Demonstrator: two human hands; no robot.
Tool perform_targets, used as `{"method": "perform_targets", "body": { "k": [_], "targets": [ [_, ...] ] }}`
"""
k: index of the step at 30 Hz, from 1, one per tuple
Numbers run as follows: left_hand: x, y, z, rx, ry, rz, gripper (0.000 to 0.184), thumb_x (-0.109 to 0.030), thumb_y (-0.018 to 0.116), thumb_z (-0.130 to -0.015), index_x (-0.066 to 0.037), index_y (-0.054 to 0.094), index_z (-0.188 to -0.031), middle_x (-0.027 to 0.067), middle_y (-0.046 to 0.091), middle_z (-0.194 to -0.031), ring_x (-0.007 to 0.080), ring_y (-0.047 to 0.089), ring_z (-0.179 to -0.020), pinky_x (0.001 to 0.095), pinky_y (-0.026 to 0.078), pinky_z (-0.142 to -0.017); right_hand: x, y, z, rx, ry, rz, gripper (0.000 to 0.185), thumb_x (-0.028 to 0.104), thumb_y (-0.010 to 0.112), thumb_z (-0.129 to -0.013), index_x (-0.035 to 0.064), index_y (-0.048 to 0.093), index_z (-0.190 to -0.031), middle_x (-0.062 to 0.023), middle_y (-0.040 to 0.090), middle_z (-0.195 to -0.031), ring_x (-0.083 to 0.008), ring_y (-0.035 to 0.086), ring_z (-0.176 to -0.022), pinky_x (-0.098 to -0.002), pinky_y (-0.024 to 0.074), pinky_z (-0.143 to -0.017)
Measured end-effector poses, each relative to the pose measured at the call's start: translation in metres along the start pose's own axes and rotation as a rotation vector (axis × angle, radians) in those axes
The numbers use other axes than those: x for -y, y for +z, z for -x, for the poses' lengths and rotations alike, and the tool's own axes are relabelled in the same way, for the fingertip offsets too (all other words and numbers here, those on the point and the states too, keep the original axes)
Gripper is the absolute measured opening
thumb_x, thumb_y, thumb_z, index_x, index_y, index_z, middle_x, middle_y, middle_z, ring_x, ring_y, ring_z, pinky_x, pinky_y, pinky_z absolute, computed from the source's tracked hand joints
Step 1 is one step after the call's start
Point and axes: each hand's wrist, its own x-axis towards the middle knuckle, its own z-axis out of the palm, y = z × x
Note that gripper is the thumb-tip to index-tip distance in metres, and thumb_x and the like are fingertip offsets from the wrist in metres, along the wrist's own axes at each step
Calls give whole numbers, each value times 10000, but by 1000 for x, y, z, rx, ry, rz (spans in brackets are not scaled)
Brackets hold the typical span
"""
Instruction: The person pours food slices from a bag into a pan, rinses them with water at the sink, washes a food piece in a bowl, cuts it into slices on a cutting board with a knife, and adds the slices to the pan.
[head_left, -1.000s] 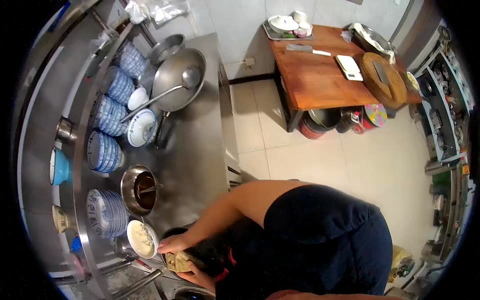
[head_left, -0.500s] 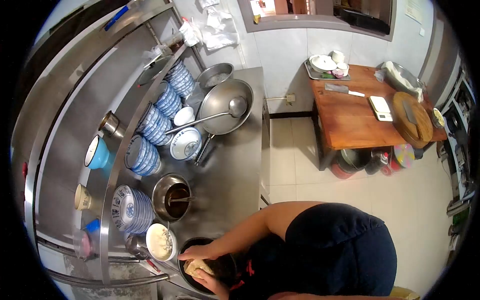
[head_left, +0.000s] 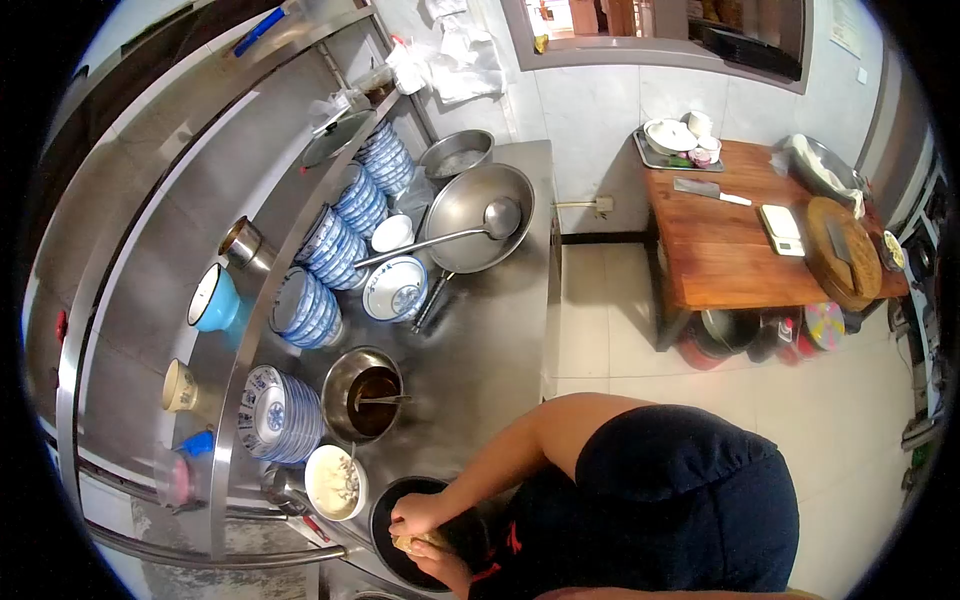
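Observation:
My right hand [head_left: 416,514] and my left hand [head_left: 446,566] are closed together around a tan, yellowish piece [head_left: 418,541]. Its exact kind is unclear, and fingers cover most of it. Both hands are over a dark, round pan [head_left: 388,503] at the counter's near end, partly hidden by my arm and body. Just left of the pan is a white bowl [head_left: 333,484] holding a pale, lumpy mixture and a spoon. Above that sits a steel bowl [head_left: 336,386] of dark brown liquid with a utensil resting in it.
Stacked blue-and-white bowls [head_left: 302,312] and plates [head_left: 272,412] line the counter under a steel shelf [head_left: 240,395]. A wok [head_left: 465,215] with a ladle [head_left: 502,217] stands further back. Across the floor, a wooden table [head_left: 715,265] bears a cleaver, a scale and a round chopping board.
My hands have closed more tightly over the tan piece, which shows less now. The whole view has shifted slightly, so the counter things appear further right.

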Motion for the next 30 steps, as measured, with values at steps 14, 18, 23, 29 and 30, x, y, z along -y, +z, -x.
{"method": "perform_targets", "body": {
  "k": [14, 18, 23, 29, 30],
  "targets": [
    [2, 2, -2, 101, 20, 214, 698, -556, 357, -905, 85, 418, -1175, 199, 526, -1084, 269, 542, -966, 370, 436, -807, -16, 1, -4, -28, -320, 263, 291, 269, 518, -765, 35, 680, -826, -167, 649, -800, -349, 616, -778, -432, 478, -690],
    [15, -2, -4, 106, -4, 185, 697, -588, 399, -881, 58, 453, -1136, 139, 550, -1017, 212, 544, -898, 338, 440, -780, -10, -3, 3, 1, -365, 419, 265, 269, 538, -725, 92, 687, -854, -142, 648, -811, -324, 622, -784, -424, 484, -677],
    [5, -6, -6, 33, 101, 25, 615, -493, 402, -902, 77, 458, -1128, 250, 590, -941, 376, 595, -857, 401, 457, -754, 8, -14, 13, 8, -303, 383, 284, 288, 498, -825, 87, 679, -914, -137, 649, -930, -302, 604, -891, -380, 467, -782],
    [-1, -23, -7, 4, -90, -136, 598, -426, 518, -862, 77, 407, -1167, 262, 586, -968, 380, 590, -899, 412, 450, -792, 11, -12, 4, 53, 26, -210, 340, 316, 496, -890, 42, 656, -1014, -103, 660, -988, -196, 610, -924, -300, 453, -825],
    [-3, -30, -8, 6, -88, -167, 588, -401, 543, -854, 77, 406, -1167, 264, 584, -974, 381, 589, -904, 411, 450, -796, 8, -4, 5, -30, 15, -290, 376, 331, 489, -911, 31, 616, -1098, -96, 634, -1065, -151, 576, -980, -273, 431, -864]
  ]
}}
